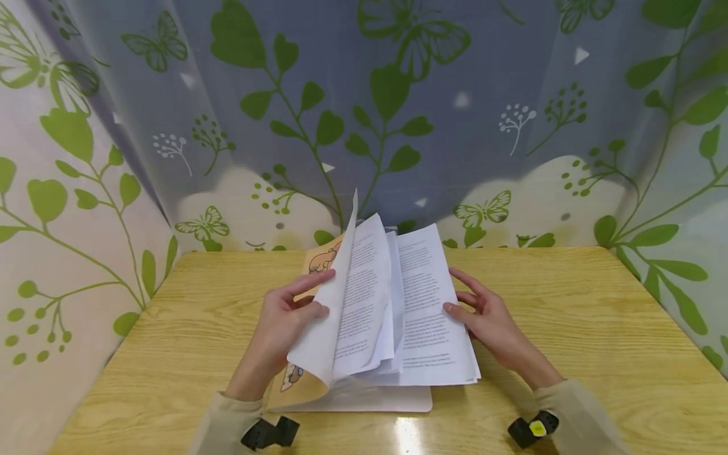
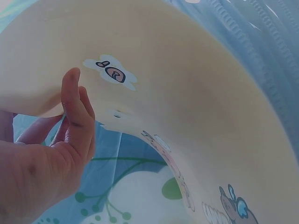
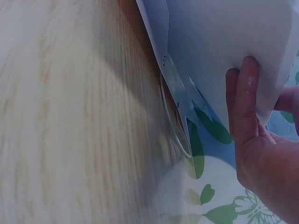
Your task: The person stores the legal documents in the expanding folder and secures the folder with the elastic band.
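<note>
A folder with a tan cartoon-printed cover stands partly opened over the table, its white inner side curling inward. My left hand pinches that cover near its left edge, thumb on the white side. In the left wrist view the bent cover fills most of the picture, fingers of the left hand against its printed face. Printed sheets fan out on the right. My right hand grips their right edge, thumb in front; the right wrist view shows its fingers behind the paper.
Below the sheets, the folder's white back part lies over the wooden table. A curtain with green leaves and butterflies hangs behind the table's far edge and along both sides. Each wrist wears a dark strap.
</note>
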Demonstrator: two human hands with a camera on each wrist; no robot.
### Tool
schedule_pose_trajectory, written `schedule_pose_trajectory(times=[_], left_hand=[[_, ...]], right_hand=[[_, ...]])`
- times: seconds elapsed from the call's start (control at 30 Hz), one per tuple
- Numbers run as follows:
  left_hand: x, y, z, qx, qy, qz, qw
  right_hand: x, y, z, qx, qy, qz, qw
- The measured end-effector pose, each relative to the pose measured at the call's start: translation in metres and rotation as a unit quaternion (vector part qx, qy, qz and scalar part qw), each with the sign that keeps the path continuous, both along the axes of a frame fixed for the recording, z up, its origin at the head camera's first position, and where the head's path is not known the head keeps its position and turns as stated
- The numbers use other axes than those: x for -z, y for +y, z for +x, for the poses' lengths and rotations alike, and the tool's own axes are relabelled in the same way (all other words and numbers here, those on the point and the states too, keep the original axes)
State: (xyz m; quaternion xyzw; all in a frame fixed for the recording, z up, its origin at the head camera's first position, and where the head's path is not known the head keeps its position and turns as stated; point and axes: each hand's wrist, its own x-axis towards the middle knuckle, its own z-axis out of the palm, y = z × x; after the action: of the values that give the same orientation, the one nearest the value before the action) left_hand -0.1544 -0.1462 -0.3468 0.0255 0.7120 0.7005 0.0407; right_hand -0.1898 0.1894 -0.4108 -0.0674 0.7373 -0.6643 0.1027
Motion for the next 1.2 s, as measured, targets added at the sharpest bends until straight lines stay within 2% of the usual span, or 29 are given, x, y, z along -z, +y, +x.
schedule_pose_trajectory(times=[0.57, 1.2], left_hand=[[-0.002, 0.001, 0.0, 0.002, 0.001, 0.003, 1.0], [-0.003, 0.002, 0.001, 0.002, 0.006, 0.006, 1.0]], right_hand=[[-0.005, -0.009, 0.002, 0.004, 0.002, -0.006, 1.0], [-0.003, -0.02, 0.0, -0.006, -0.001, -0.014, 0.9999]])
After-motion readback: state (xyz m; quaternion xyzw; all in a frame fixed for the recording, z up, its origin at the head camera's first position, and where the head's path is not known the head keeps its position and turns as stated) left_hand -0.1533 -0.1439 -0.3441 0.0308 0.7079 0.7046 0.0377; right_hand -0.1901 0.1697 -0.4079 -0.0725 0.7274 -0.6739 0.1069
